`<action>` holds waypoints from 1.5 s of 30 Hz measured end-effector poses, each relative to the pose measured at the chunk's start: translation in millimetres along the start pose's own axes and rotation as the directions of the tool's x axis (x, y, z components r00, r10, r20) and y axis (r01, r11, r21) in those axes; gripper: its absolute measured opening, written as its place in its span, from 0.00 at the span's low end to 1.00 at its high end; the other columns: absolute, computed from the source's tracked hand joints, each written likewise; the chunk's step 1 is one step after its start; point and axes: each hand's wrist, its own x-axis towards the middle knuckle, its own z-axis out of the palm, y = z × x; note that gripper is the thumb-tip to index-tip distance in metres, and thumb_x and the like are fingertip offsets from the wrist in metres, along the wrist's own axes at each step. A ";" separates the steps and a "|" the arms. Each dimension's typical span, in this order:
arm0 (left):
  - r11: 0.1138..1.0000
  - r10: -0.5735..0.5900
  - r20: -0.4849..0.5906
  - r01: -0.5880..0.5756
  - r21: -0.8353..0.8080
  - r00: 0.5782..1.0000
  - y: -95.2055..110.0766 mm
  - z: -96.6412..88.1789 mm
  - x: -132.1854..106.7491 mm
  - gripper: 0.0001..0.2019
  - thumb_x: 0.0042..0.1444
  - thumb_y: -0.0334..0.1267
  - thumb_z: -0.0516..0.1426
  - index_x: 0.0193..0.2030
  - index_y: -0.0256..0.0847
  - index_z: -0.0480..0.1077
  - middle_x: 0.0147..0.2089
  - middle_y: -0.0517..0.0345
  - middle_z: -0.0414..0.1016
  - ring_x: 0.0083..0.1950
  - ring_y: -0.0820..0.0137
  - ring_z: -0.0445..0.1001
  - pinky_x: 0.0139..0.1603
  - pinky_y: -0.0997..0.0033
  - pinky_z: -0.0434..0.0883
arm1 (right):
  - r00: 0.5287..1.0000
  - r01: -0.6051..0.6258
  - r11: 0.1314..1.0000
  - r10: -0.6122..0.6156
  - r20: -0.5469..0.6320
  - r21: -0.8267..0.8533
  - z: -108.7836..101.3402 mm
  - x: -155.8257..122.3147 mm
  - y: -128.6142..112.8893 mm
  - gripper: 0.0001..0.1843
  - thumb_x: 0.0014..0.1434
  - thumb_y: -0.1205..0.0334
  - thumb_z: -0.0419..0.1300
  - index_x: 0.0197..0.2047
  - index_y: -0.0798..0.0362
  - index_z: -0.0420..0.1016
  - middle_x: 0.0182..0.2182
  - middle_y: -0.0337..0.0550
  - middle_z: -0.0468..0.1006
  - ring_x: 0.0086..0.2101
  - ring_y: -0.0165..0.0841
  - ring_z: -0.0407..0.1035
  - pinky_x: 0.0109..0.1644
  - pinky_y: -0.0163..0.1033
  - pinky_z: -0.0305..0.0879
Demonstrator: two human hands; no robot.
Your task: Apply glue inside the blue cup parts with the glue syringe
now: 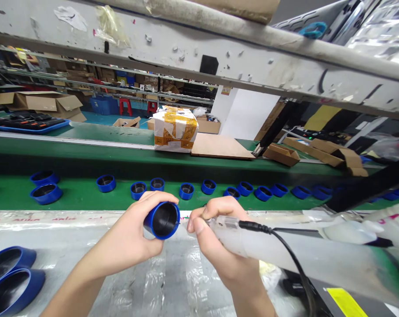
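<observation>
My left hand (pixel 129 240) grips a round blue cup (pixel 162 220) with a black inside, its fingers and thumb round the outer wall. The cup is tilted, its mouth facing me and slightly right. Just right of it, my right hand (pixel 224 240) pinches a slim tool with a clear plastic handle (pixel 228 221) and a black cable at its rear end. The thin tip points left at the cup's rim; whether they touch I cannot tell. More of these blue cups (pixel 106 183) stand on the green conveyor belt (pixel 78 198) beyond my hands.
Two larger-looking blue cups (pixel 17 293) stand at the near left on the plastic-covered bench (pixel 120 290). A translucent tube-like roll (pixel 305 253) lies at right, behind the cable (pixel 296 264). A taped box (pixel 176 128) sits past the belt. A shelf beam (pixel 173 48) crosses above.
</observation>
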 end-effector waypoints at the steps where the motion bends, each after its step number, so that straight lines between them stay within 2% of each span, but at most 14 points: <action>1: 1.000 -0.002 0.003 0.002 -0.001 1.000 -0.2 0.0 -0.1 0.35 0.45 0.24 0.59 0.61 0.54 0.72 0.65 0.60 0.78 0.68 0.54 0.76 0.71 0.51 0.72 | 1.000 -0.008 1.000 0.008 -0.005 0.012 0.2 0.1 0.2 0.12 0.62 0.72 0.67 0.39 0.43 0.74 0.30 0.32 0.84 0.29 0.33 0.80 0.37 0.41 0.75; 4: 1.000 -0.014 0.005 0.014 -0.011 1.000 -0.6 0.0 -0.4 0.35 0.46 0.24 0.58 0.61 0.55 0.72 0.65 0.59 0.77 0.68 0.54 0.75 0.70 0.50 0.72 | 1.000 -0.022 0.999 0.023 -0.012 0.039 0.9 0.0 -0.2 0.11 0.63 0.71 0.67 0.39 0.43 0.74 0.29 0.32 0.83 0.28 0.33 0.79 0.35 0.40 0.75; 9: 0.999 -0.017 -0.007 0.017 -0.032 1.000 -0.4 -1.6 -0.8 0.34 0.46 0.24 0.58 0.61 0.55 0.72 0.64 0.59 0.77 0.68 0.54 0.76 0.70 0.48 0.72 | 0.998 0.013 1.000 -0.013 0.062 0.004 0.2 -1.3 -1.6 0.11 0.63 0.70 0.69 0.39 0.44 0.74 0.28 0.34 0.83 0.30 0.36 0.82 0.38 0.43 0.78; 16: 0.999 -0.016 -0.002 0.016 -0.033 1.000 2.9 -2.2 -1.6 0.34 0.45 0.25 0.59 0.60 0.53 0.73 0.63 0.57 0.77 0.66 0.53 0.77 0.68 0.49 0.74 | 0.995 0.005 1.000 -0.005 0.095 0.002 4.1 -6.3 -5.9 0.10 0.63 0.69 0.69 0.40 0.44 0.75 0.28 0.35 0.84 0.29 0.36 0.82 0.35 0.42 0.76; 23: 0.999 0.000 0.005 0.000 -0.037 1.000 5.7 -0.8 -0.9 0.32 0.46 0.25 0.59 0.60 0.52 0.73 0.63 0.58 0.77 0.65 0.54 0.76 0.68 0.51 0.73 | 0.996 -0.022 1.000 0.022 0.089 0.008 8.5 -9.0 -11.6 0.09 0.63 0.69 0.68 0.39 0.44 0.75 0.28 0.36 0.83 0.29 0.36 0.80 0.33 0.41 0.74; 27: 0.999 0.004 0.024 -0.003 -0.043 1.000 7.1 1.1 0.2 0.32 0.46 0.25 0.61 0.59 0.52 0.73 0.62 0.56 0.78 0.65 0.53 0.76 0.69 0.50 0.72 | 0.995 -0.072 0.997 0.070 0.067 0.028 12.0 -12.0 -14.0 0.10 0.61 0.70 0.67 0.38 0.43 0.75 0.29 0.34 0.84 0.29 0.34 0.78 0.36 0.41 0.73; 32: 0.997 -0.010 0.040 0.014 -0.081 0.999 9.2 1.9 -0.6 0.31 0.46 0.25 0.61 0.59 0.51 0.73 0.61 0.55 0.78 0.64 0.52 0.77 0.68 0.49 0.72 | 0.996 -0.056 0.996 0.051 0.075 0.063 11.0 -12.1 -12.2 0.12 0.62 0.72 0.67 0.39 0.43 0.74 0.30 0.33 0.85 0.29 0.34 0.78 0.37 0.41 0.73; 36: 0.989 0.007 0.070 0.003 -0.146 0.998 7.2 0.8 -1.1 0.32 0.45 0.25 0.60 0.59 0.51 0.74 0.62 0.55 0.78 0.63 0.53 0.78 0.66 0.52 0.74 | 0.993 -0.016 0.997 0.007 0.114 0.081 9.2 -6.7 -11.5 0.12 0.62 0.72 0.67 0.40 0.43 0.74 0.29 0.34 0.86 0.29 0.34 0.79 0.37 0.41 0.75; 41: 0.982 0.014 0.123 0.010 -0.191 0.992 2.2 3.0 0.6 0.35 0.43 0.23 0.59 0.60 0.52 0.74 0.60 0.59 0.79 0.60 0.57 0.80 0.59 0.62 0.77 | 0.999 -0.034 0.987 0.028 0.045 0.155 12.1 -1.9 -15.9 0.13 0.58 0.72 0.67 0.36 0.43 0.72 0.26 0.32 0.84 0.24 0.33 0.78 0.34 0.40 0.77; 45: 0.981 -0.006 0.152 0.035 -0.189 0.988 0.8 6.9 2.7 0.37 0.42 0.21 0.59 0.60 0.53 0.75 0.58 0.61 0.79 0.58 0.59 0.80 0.56 0.64 0.76 | 0.994 -0.041 0.983 0.022 0.109 0.177 9.7 -4.8 -15.4 0.14 0.60 0.74 0.67 0.39 0.42 0.74 0.30 0.33 0.85 0.28 0.33 0.79 0.35 0.39 0.79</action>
